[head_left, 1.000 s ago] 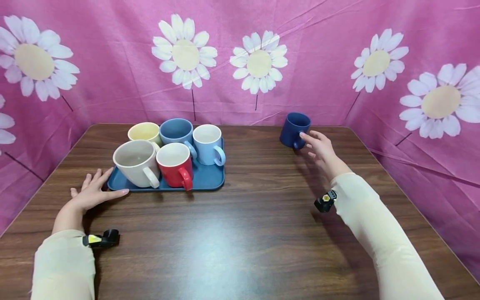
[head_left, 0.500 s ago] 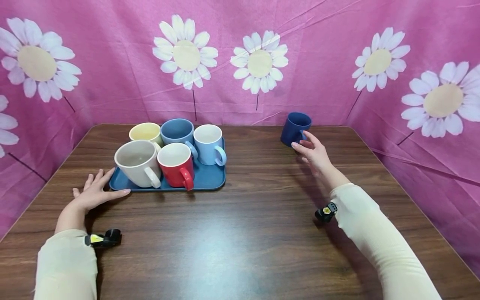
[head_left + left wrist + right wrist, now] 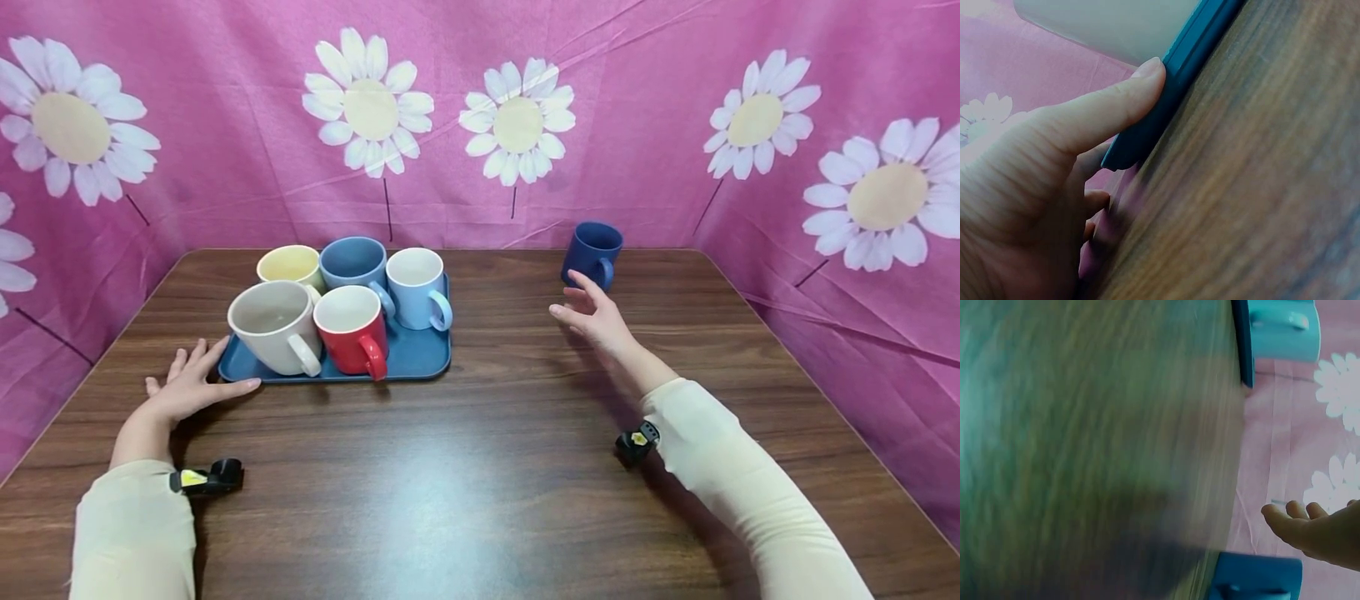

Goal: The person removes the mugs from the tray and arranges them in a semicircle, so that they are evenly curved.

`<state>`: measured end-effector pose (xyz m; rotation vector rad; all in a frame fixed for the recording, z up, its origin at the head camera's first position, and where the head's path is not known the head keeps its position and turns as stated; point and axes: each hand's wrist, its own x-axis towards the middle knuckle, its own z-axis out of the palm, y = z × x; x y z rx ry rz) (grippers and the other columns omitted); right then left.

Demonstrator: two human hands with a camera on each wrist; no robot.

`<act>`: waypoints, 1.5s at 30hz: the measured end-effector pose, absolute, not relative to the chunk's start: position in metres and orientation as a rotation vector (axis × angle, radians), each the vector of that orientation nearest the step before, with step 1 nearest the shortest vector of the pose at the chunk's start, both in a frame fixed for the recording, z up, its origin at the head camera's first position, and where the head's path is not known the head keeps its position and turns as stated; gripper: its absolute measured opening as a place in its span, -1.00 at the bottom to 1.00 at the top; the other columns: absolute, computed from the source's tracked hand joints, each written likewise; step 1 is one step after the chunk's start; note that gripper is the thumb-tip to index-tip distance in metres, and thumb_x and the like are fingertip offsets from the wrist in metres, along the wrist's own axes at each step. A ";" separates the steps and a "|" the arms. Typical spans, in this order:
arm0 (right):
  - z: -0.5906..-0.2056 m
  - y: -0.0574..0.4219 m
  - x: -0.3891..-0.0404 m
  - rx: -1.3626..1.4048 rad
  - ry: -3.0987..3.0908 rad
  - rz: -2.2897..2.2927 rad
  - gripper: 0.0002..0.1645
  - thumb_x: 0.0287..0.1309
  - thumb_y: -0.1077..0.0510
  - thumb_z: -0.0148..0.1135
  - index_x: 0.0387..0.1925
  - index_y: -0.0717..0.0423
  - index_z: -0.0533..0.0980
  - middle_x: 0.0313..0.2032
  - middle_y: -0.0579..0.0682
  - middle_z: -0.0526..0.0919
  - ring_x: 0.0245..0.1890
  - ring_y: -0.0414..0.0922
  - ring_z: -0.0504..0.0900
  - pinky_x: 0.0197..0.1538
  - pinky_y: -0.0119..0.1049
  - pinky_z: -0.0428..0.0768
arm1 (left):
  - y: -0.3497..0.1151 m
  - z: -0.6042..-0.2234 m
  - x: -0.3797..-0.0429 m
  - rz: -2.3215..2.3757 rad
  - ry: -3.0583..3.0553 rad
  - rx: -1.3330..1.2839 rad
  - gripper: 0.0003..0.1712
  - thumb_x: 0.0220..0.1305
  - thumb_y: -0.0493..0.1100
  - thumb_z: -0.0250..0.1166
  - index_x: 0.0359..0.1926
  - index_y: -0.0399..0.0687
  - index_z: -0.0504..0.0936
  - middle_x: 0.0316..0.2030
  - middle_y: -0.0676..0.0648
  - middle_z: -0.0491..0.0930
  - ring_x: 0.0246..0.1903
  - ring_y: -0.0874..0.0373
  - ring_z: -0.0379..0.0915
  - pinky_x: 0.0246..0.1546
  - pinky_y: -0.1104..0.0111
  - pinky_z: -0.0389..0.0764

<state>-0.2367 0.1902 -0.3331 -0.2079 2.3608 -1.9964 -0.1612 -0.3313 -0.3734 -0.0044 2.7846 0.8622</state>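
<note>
My left hand (image 3: 183,387) rests at the near left corner of a blue tray (image 3: 416,358). Its fingers are spread, and in the left wrist view the thumb (image 3: 1116,103) lies against the tray's rim (image 3: 1179,75). On the tray stand a large off-white mug (image 3: 270,333), a red mug (image 3: 351,333), a yellow mug (image 3: 288,265), a medium-blue mug (image 3: 352,262) and a light blue mug (image 3: 412,296), all upright. A navy mug (image 3: 588,254) stands upright at the back right. Just in front of it hovers my right hand (image 3: 600,325), fingers extended, holding nothing.
The brown wooden table (image 3: 480,483) reaches back to a pink cloth (image 3: 637,150) printed with white daisies, which also hangs along both sides. The navy mug stands close to the table's back edge, well to the right of the tray.
My right hand has drawn away from the navy mug's handle, toward me and to the left. The mug stays in place with its handle now showing. My left hand remains at the tray.
</note>
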 end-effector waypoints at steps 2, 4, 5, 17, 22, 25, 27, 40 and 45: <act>-0.335 0.185 -0.235 -0.249 2.360 -2.005 -0.18 -0.04 0.31 0.18 0.26 0.08 0.07 0.09 0.25 0.25 0.01 0.13 0.28 -0.11 -0.24 0.36 | -0.331 -0.373 -0.161 0.862 2.787 -0.005 0.11 0.01 0.24 0.15 0.30 -0.09 -0.37 0.19 -0.45 -0.52 0.11 -0.31 -0.81 -0.29 -0.35 -0.61; -0.336 0.179 -0.234 -0.294 2.376 -1.994 -0.19 -0.06 0.31 0.20 0.25 0.09 0.09 0.08 0.27 0.26 0.02 0.20 0.27 -0.09 -0.26 0.36 | -0.331 -0.373 -0.161 0.856 2.791 -0.006 0.11 0.01 0.25 0.14 0.30 -0.09 -0.37 0.19 -0.45 -0.53 0.11 -0.31 -0.80 -0.29 -0.35 -0.60; -0.336 0.176 -0.233 -0.313 2.378 -1.987 -0.19 -0.06 0.31 0.20 0.25 0.09 0.09 0.07 0.27 0.27 0.03 0.22 0.26 -0.08 -0.23 0.35 | -0.331 -0.373 -0.161 0.858 2.790 -0.007 0.11 0.00 0.25 0.14 0.30 -0.09 -0.37 0.19 -0.45 -0.53 0.11 -0.31 -0.80 -0.29 -0.35 -0.61; -0.342 0.132 -0.225 -0.419 2.361 -1.910 -0.20 -0.10 0.29 0.26 0.22 0.06 0.16 0.08 0.22 0.30 0.04 0.21 0.27 -0.05 -0.08 0.35 | -0.331 -0.373 -0.159 0.872 2.772 -0.014 0.12 0.01 0.24 0.14 0.30 -0.10 -0.39 0.18 -0.45 -0.54 0.10 -0.31 -0.82 -0.29 -0.35 -0.60; -0.345 0.115 -0.221 -0.526 2.433 -1.813 -0.19 -0.14 0.22 0.32 0.20 0.01 0.20 0.09 0.15 0.32 0.05 0.16 0.28 -0.01 -0.06 0.32 | -0.331 -0.374 -0.160 0.875 2.770 -0.013 0.12 0.01 0.24 0.14 0.30 -0.10 -0.39 0.18 -0.45 -0.55 0.10 -0.31 -0.83 -0.29 -0.35 -0.60; -0.345 0.105 -0.218 -0.579 2.432 -1.814 -0.20 -0.15 0.23 0.32 0.19 0.02 0.21 0.08 0.15 0.33 0.06 0.16 0.27 0.01 -0.01 0.29 | -0.331 -0.373 -0.160 0.875 2.775 -0.004 0.11 0.01 0.24 0.14 0.30 -0.09 -0.38 0.18 -0.45 -0.54 0.10 -0.30 -0.83 -0.29 -0.34 -0.61; -0.345 0.099 -0.216 -0.607 2.419 -1.812 -0.21 -0.15 0.23 0.32 0.18 0.04 0.22 0.09 0.16 0.32 0.07 0.16 0.26 0.00 0.00 0.31 | -0.331 -0.373 -0.160 0.875 2.774 -0.004 0.11 0.02 0.24 0.14 0.30 -0.09 -0.38 0.18 -0.45 -0.55 0.10 -0.30 -0.83 -0.29 -0.34 -0.61; -0.344 0.065 -0.210 -0.714 2.312 -1.819 -0.24 -0.12 0.24 0.30 0.18 0.11 0.22 0.08 0.20 0.31 0.04 0.14 0.30 -0.10 -0.14 0.44 | -0.332 -0.373 -0.160 0.870 2.769 -0.003 0.11 0.03 0.24 0.13 0.29 -0.12 -0.40 0.18 -0.45 -0.57 0.09 -0.30 -0.85 -0.29 -0.34 -0.61; -0.329 0.052 -0.199 -0.733 2.292 -1.774 -0.25 -0.05 0.22 0.25 0.20 0.17 0.18 0.09 0.24 0.30 0.03 0.12 0.31 -0.03 -0.06 0.37 | -0.331 -0.373 -0.159 0.881 2.762 -0.010 0.12 0.02 0.24 0.14 0.29 -0.12 -0.40 0.18 -0.45 -0.56 0.09 -0.31 -0.84 -0.29 -0.35 -0.61</act>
